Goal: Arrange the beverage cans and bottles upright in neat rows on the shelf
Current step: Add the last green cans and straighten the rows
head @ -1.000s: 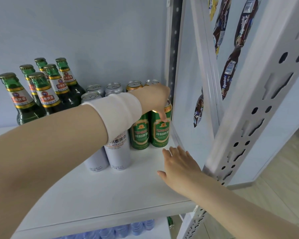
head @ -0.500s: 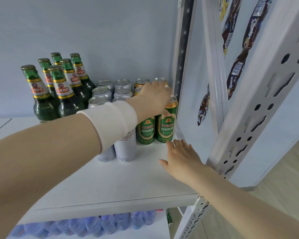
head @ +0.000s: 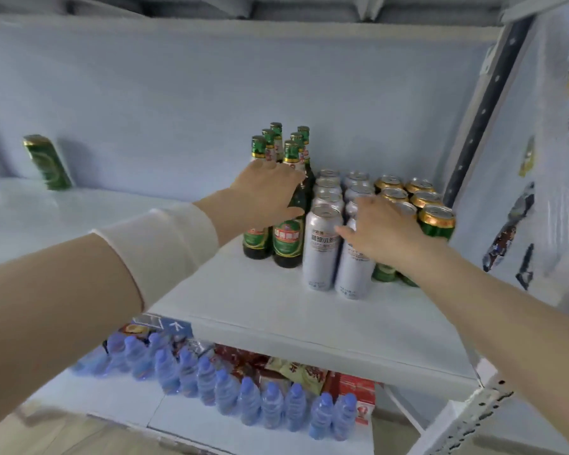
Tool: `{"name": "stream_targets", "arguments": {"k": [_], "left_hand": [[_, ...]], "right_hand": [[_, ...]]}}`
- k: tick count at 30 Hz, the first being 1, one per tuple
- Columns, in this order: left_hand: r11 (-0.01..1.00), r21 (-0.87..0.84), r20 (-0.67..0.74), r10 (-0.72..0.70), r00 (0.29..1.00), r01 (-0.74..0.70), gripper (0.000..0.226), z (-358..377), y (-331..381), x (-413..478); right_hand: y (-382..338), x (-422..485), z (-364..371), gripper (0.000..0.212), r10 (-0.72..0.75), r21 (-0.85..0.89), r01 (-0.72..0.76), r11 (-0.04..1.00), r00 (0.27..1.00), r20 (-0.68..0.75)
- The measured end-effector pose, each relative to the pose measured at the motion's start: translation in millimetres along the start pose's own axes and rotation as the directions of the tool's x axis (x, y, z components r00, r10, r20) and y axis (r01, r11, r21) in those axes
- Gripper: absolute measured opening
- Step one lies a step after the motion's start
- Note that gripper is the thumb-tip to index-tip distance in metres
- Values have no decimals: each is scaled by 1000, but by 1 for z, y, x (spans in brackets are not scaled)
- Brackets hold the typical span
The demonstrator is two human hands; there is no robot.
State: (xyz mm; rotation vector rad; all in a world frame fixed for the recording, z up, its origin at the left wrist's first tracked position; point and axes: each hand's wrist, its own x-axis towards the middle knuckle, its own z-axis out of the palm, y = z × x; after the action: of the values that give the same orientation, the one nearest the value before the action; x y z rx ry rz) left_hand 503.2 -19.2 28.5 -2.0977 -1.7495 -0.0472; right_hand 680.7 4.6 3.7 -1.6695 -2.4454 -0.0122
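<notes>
While reaching in over white metal shelf [head: 276,310], spreads left hand [head: 263,195] across shoulders of front green glass beer bottles [head: 286,241], thumb over front one; real grip or mere touch, cannot tell. Rests right hand [head: 385,231], fingers loose and spread, on tops of tall silver-white cans [head: 322,247], thumb touching front can. Bottles, silver cans and green gold-topped cans [head: 436,221] upright in touching rows, right back corner. Well apart at left back edge: lone green can [head: 48,162].
</notes>
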Motion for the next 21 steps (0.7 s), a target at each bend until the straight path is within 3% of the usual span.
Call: {"name": "stream_targets", "arguments": {"k": [7, 12, 16, 21], "left_hand": [[986, 29, 68, -163, 984, 162, 61, 20, -140, -112], [946, -91, 134, -299, 945, 312, 70, 60, -235, -180], [923, -162, 178, -321, 930, 349, 72, 95, -287, -205], [896, -213, 144, -366, 919, 390, 71, 122, -361, -216]], "right_hand": [[-160, 19, 3, 59, -127, 21, 129, 991, 989, -74], [-273, 30, 36, 57, -199, 10, 199, 980, 980, -4], [-332, 49, 56, 63, -228, -35, 230, 973, 972, 58], [-403, 97, 69, 61, -274, 24, 273, 962, 961, 30]]}}
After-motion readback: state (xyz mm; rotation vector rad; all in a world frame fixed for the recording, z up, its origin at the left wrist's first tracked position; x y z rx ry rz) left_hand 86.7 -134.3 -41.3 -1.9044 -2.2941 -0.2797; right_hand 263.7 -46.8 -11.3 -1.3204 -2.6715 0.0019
